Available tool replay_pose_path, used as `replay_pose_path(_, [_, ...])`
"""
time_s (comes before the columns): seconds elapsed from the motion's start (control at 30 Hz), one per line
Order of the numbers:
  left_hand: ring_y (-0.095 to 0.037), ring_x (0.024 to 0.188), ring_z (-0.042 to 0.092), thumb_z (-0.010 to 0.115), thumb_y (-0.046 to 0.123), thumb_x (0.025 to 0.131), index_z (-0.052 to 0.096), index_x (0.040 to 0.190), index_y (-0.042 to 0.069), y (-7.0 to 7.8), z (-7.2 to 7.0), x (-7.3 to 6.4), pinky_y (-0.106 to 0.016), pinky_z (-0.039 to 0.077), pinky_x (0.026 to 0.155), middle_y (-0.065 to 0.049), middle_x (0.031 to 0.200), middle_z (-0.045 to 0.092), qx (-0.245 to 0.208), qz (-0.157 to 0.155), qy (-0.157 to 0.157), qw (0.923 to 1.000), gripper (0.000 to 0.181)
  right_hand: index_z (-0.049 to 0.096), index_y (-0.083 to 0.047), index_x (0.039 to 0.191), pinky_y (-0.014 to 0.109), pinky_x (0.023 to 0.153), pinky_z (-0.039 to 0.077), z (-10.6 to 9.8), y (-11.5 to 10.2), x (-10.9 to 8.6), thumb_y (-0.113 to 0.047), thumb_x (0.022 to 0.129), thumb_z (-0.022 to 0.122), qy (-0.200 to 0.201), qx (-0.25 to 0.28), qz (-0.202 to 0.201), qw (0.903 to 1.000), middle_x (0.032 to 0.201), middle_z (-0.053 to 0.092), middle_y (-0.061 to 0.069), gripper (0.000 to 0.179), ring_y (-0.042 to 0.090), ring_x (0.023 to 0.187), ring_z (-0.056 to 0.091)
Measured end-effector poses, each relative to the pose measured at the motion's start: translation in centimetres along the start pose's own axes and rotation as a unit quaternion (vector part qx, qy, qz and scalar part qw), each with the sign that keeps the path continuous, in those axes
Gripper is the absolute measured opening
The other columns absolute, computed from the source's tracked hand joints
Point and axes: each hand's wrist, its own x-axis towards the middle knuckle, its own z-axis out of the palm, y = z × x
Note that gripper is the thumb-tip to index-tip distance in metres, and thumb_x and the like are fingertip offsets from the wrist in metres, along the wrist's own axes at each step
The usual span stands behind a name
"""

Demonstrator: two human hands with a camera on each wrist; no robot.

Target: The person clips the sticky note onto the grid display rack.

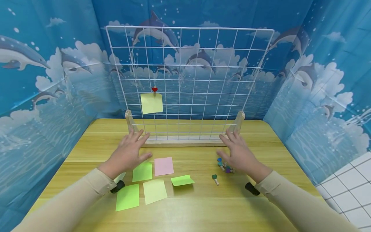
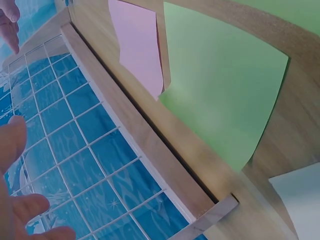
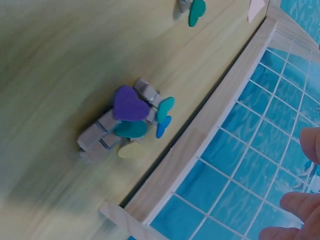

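Observation:
My left hand (image 1: 128, 153), fingers spread, is held over the table near the left end of a white wire grid (image 1: 189, 66) in a wooden stand (image 1: 185, 144). My right hand (image 1: 240, 154) mirrors it at the stand's right end, also spread and holding nothing. Beneath the right hand lies a pile of small wooden clothespins with hearts, among them a purple heart (image 3: 131, 103). One clothespin with a green heart (image 1: 214, 177) lies apart. On the grid, a red-heart clothespin (image 1: 155, 90) holds a yellow sticky note (image 1: 152, 103). A pink sticky note (image 1: 164, 166) lies right of the left hand.
Around the left hand lie a green note (image 1: 143, 171), a brighter green note (image 1: 127, 196) and a pale yellow note (image 1: 155, 191). A folded-looking green note (image 1: 182, 180) sits near the middle of the wooden table (image 1: 200, 212). Dolphin-printed curtains (image 1: 43, 74) enclose the back and sides.

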Motion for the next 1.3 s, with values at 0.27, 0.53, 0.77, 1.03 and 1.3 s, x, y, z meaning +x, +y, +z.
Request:
replay_pose_path(0.27, [-0.058,0.158,0.011,0.067,0.054,0.100,0.033,0.167,0.016,0.2,0.9,0.0,-0.072,0.014,0.126,-0.023,0.173,0.022,0.009,-0.003,-0.011,0.9999,0.083,0.037,-0.008,0.164,0.076,0.123,0.015,0.7,0.4,-0.5,-0.048,0.104,0.063,-0.008,0.001,-0.002,1.0000,0.173,0.020,0.027,0.076,0.059,0.157,0.012])
replay_pose_path(0.53, [-0.059,0.158,0.011,0.067,0.056,0.099,0.032,0.167,0.016,0.6,1.9,-0.1,-0.074,0.014,0.125,-0.023,0.174,0.019,0.013,-0.001,-0.021,0.9997,0.087,0.039,-0.007,0.163,0.075,0.125,0.012,1.2,0.5,-0.8,-0.048,0.103,0.065,-0.009,-0.006,0.000,0.9999,0.173,0.018,0.027,0.077,0.059,0.158,0.008])
replay_pose_path(0.77, [-0.058,0.158,0.007,0.070,0.053,0.098,0.031,0.167,0.016,1.0,2.7,0.0,-0.075,0.012,0.125,-0.024,0.174,0.020,0.000,-0.001,-0.033,0.9995,0.087,0.041,-0.006,0.162,0.076,0.123,0.015,1.5,0.7,-1.0,-0.052,0.103,0.063,-0.006,-0.022,-0.002,0.9997,0.171,0.022,0.029,0.078,0.061,0.156,0.011])
replay_pose_path(1.03, [-0.058,0.159,0.009,0.069,0.054,0.099,0.032,0.167,0.014,1.4,3.5,0.1,-0.074,0.013,0.126,-0.024,0.173,0.022,-0.012,-0.001,-0.052,0.9986,0.087,0.040,-0.005,0.162,0.076,0.123,0.016,2.0,1.1,-1.3,-0.050,0.102,0.064,-0.019,-0.039,0.007,0.9990,0.171,0.021,0.029,0.078,0.062,0.156,0.012])
replay_pose_path(1.3, [-0.058,0.158,0.010,0.068,0.053,0.100,0.032,0.167,0.014,1.1,4.4,0.0,-0.071,0.009,0.127,-0.025,0.173,0.021,-0.013,-0.008,-0.079,0.9968,0.086,0.040,-0.005,0.162,0.076,0.122,0.019,2.7,1.4,-1.8,-0.048,0.103,0.066,-0.025,-0.035,0.012,0.9990,0.170,0.022,0.031,0.078,0.061,0.156,0.014])
